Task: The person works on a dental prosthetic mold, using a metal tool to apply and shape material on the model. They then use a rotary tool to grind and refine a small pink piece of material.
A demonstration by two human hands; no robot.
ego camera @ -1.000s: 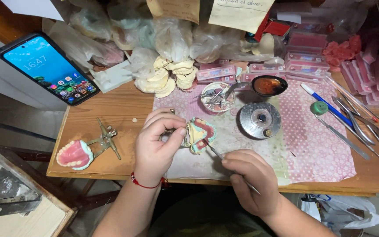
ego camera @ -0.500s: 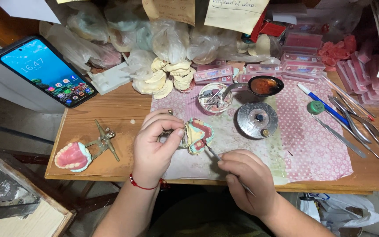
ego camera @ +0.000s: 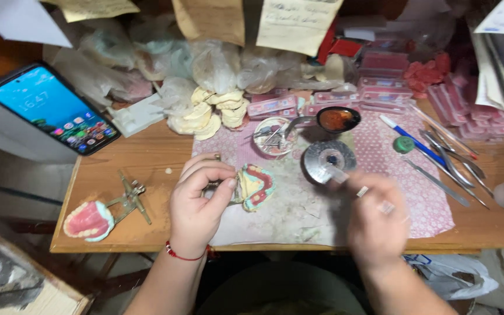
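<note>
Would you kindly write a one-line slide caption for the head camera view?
Left hand holds a pink wax denture model over the patterned mat; blurred right hand lifts a metal tool.

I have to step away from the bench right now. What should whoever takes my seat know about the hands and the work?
Left hand pinches the denture model upright over the patterned mat.
Right hand is blurred beside the round metal dish; whether it holds a tool cannot be told.
Second denture model lies on the table's left end; metal instruments lie at right.
Progress on the model cannot be judged from this view.
</note>
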